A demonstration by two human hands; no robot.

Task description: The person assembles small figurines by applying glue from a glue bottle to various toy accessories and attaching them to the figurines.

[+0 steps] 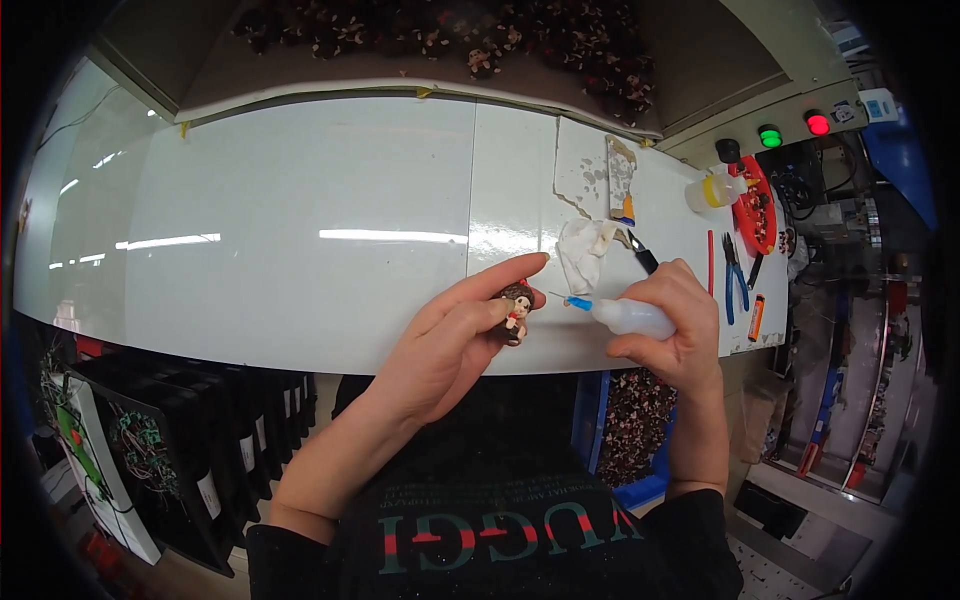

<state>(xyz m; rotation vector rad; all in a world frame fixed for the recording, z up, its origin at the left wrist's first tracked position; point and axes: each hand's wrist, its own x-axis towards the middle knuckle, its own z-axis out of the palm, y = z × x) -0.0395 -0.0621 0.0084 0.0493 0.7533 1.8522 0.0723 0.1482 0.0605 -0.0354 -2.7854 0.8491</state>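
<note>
Between the thumb and fingers of my left hand [450,335] is a small doll figurine [517,312] with dark brown hair and a bit of red on it. My right hand [680,325] is wrapped round a translucent white squeeze bottle [632,318]. The bottle lies nearly level, its blue cap and thin needle tip pointing left at the figurine, a short gap apart. Just beyond the tip, a crumpled white tissue [585,252] rests on the white table [300,200]. Part of the figurine is hidden by my thumb.
Right of my hands lie a black-handled knife [642,252], blue-handled pliers [737,285] and an orange tube [757,317]. A yellow-banded bottle [712,192] stands by a red tray [757,215] of small parts. Many figurines [480,62] fill the far shelf. A blue bin [590,420] sits below the table edge.
</note>
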